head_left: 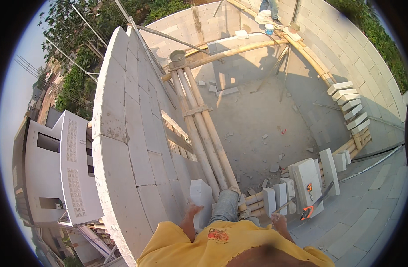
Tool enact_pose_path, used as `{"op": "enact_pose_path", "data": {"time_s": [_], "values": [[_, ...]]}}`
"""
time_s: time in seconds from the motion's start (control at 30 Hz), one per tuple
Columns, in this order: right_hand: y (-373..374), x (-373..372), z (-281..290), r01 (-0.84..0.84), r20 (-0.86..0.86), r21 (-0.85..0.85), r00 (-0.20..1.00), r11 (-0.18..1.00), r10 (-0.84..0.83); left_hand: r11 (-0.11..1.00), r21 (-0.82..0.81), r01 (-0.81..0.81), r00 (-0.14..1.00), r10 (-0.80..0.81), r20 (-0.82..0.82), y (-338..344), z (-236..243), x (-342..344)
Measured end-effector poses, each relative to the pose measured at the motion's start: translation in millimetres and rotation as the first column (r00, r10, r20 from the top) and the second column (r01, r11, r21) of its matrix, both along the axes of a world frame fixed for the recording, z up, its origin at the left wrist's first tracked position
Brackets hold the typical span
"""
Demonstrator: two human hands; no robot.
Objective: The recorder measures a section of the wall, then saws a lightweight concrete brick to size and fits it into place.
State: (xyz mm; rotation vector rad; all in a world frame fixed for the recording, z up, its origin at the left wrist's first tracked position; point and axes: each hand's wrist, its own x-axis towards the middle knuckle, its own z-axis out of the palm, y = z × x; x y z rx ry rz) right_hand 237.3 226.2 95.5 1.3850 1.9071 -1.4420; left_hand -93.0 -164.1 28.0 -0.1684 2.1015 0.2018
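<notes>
Pale block walls curve around a grey floor (261, 120) strewn with rubble, with trees and a white house (55, 151) outside. The white block (204, 192) stands upright between the tall left wall (137, 129) and the person's trouser leg (227, 204). The left hand (194, 211) lies against its side; whether that grip is closing or merely resting, I cannot tell. The right hand's grip is wrapped around a slim tool (285, 204), its far end unclear.

To handle the block well, I would keep the left palm flat and low on it, the feet settled across the poles, and the tool clear of the block's edges, which probably chip easily.

Counted: one saw (307, 212) with an orange handle, one tape measure (309, 188) on a broad slab (304, 171), three buckets (177, 57), three long bamboo poles (205, 133) on the left walkway, three small upright blocks (280, 196) near the right hand, about six leaning blocks (347, 99) farther right, and one co-worker (270, 6).
</notes>
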Motion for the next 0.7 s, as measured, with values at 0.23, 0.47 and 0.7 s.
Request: {"op": "enact_pose_path", "data": {"time_s": [0.23,0.47,0.7], "values": [[12,-13,33,-0.27,0.059,0.144,0.963,0.952,0.264,0.994,0.042,-0.1,0.991,0.104,-0.084,-2,113,1],[68,-61,-20,-0.261,-0.102,0.084,0.958,0.962,0.269,0.96,0.112,-0.256,0.96,0.267,-0.09,-11,154,17],[65,-154,7,-0.422,-0.05,0.132,0.901,0.897,0.431,0.925,0.109,-0.364,0.925,0.373,-0.075,-15,151,-1]]}}
